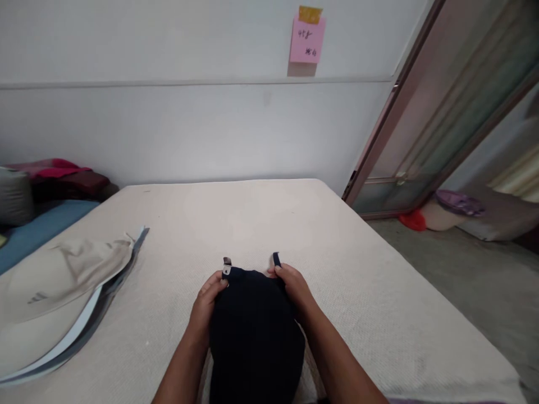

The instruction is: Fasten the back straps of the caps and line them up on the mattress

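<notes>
Pale, textured covered surface (244,219) runs up to a white wall (193,132) at 12 o'clock. Dark cap (256,336) at 6 o'clock, near edge of the view, back rim pointing to 12; its brim is not to be made out. Two strap ends stand up from that rim: left strap end (227,270) at about 11 on the cap, with a pale fitting; right strap end (276,259) at about 1, plain and dark. Left hand (207,303) clamps the rim between thumb and fingers, beside the fitting; right hand (292,283) pinches at the base of its strap end. Progress, as I judge it: cap taken in both hands, strap undone. Outstanding: ends well apart, not joined; cap held separate from the others. How much more remains, cannot tell. Outward, at 8 o'clock: stack of caps (44,286), a beige one topmost, light and dark brims showing beneath, no hand on it. Bundled cloth (56,168) at 9. Pink note (307,42) taped up near 12. Sliding door (421,134) at 2; purple item (460,203) on the floor side at 3.
</notes>
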Demonstrator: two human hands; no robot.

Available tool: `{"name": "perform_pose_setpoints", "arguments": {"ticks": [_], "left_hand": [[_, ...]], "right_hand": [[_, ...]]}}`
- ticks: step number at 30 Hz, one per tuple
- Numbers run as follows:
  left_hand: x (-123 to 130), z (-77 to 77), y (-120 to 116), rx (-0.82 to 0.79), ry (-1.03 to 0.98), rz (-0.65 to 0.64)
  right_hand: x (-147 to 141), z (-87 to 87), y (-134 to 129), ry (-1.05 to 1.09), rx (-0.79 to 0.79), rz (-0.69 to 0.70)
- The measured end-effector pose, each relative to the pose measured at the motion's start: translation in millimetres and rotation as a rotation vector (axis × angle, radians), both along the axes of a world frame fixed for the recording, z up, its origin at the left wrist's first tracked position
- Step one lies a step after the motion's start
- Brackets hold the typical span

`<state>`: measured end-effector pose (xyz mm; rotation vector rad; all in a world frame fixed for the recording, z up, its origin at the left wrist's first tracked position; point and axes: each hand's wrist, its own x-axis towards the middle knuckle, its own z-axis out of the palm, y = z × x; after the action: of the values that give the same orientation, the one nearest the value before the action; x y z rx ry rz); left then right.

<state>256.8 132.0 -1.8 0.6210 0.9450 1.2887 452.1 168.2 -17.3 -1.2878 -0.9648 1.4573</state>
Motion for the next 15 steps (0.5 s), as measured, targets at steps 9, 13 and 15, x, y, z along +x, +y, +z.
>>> {"name": "perform_pose_setpoints", "arguments": {"ticks": [9, 13, 15], "left_hand": [[5.8, -10.9, 4.0, -0.101, 0.266, -0.199], [9.2, -8.9, 3.2, -0.131, 0.242, -0.144], [9.0, -6.9, 2.0, -0.14, 0.173, -0.102]], "right_hand": [[18.3, 8.5, 5.1, 0.464, 0.004, -0.137], [18.8, 9.0, 3.0, 0.312, 0.05, 0.011], [18.2, 8.1, 2.4, 0.194, 0.078, 0.04]]}}
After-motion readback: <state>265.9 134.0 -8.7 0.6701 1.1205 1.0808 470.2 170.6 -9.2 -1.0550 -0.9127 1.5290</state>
